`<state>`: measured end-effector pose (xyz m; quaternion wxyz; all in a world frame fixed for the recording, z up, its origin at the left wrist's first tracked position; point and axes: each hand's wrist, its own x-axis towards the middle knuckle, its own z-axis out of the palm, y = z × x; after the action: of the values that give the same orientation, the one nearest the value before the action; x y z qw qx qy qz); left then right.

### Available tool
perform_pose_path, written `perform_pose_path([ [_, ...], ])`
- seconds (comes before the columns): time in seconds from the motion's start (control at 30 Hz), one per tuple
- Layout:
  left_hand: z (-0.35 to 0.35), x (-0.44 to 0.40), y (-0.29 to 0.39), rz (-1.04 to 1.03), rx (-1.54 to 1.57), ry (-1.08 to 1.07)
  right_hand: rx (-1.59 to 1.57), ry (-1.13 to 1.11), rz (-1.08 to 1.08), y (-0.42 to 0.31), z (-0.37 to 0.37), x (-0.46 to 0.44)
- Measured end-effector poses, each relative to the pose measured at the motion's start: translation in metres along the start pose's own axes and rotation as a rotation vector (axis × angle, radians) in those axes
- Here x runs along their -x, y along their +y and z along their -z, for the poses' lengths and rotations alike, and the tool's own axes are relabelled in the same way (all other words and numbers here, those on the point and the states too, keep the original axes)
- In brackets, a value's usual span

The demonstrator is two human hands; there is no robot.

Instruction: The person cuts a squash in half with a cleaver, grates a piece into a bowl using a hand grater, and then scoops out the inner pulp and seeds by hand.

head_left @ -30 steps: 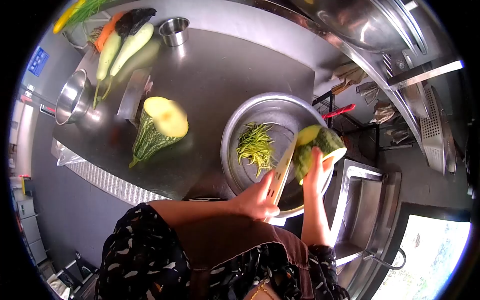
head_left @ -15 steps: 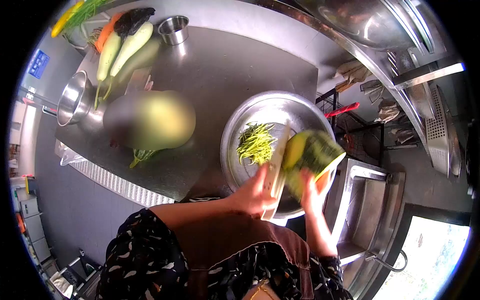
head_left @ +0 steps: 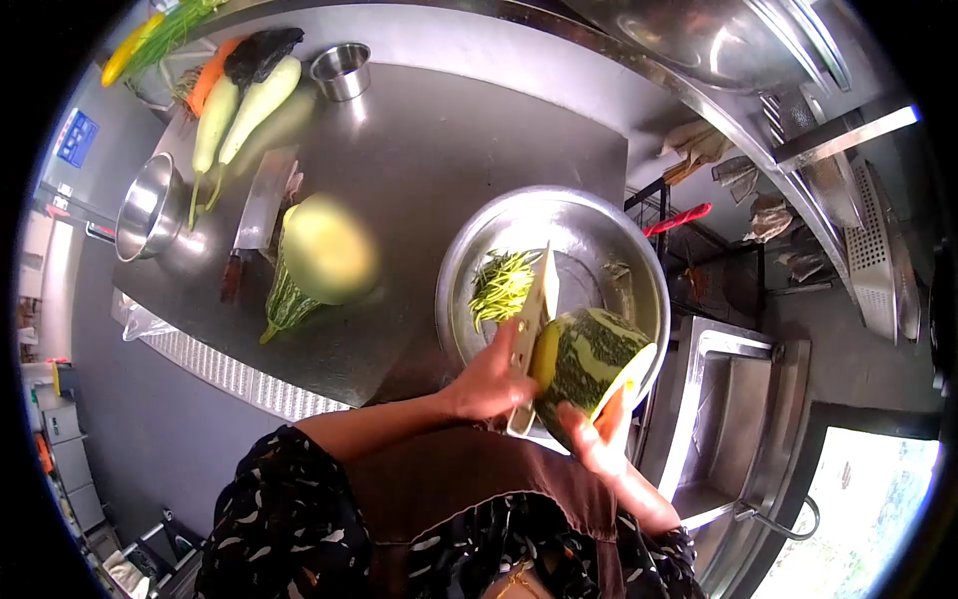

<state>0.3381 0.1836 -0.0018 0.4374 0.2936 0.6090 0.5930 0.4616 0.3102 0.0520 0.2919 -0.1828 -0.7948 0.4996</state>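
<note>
My left hand (head_left: pixel 491 377) is closed around the lower part of a pale, narrow grater board (head_left: pixel 531 339), which stands tilted over a large metal basin (head_left: pixel 454 250). In my right hand (head_left: pixel 599 439) is a cut piece of green-striped squash (head_left: pixel 596 351), its pale cut edge facing right. The squash's left end is against or very close to the board; exact contact is hard to make out. Yellow-green shreds (head_left: pixel 502 288) lie heaped inside the basin, left of the board. The grater's working face is mostly hidden.
A cleaver (head_left: pixel 267 198) lies on the metal table (head_left: pixel 429 130), beside another cut squash (head_left: pixel 289 292). Two long pale gourds (head_left: pixel 261 110), a small steel pot (head_left: pixel 341 72) and a steel bowl (head_left: pixel 150 215) are farther off. A sink (head_left: pixel 733 409) is at right.
My right hand and the squash have moved left and down along the board. The board is slightly more to the left. A blurred dark shape over the table's cleaver has gone, leaving it visible.
</note>
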Motion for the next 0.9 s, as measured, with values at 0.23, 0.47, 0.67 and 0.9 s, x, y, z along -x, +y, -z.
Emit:
perform_pose_path([
  [0.23,-0.018,0.019,-0.001,-0.070,0.043,-0.177,-0.167,0.183,-0.309,0.073,0.010,-0.043],
  [0.47,-0.014,0.016,0.012,0.147,0.045,-0.158,-0.348,0.162,-0.440,0.055,0.003,0.001],
  [0.67,-0.008,0.007,-0.002,0.077,0.206,-0.145,-0.191,-0.105,-0.327,0.039,0.032,-0.012],
  [0.9,-0.013,0.021,0.000,0.067,0.193,-0.259,-0.121,0.164,-0.373,0.061,0.008,-0.059],
])
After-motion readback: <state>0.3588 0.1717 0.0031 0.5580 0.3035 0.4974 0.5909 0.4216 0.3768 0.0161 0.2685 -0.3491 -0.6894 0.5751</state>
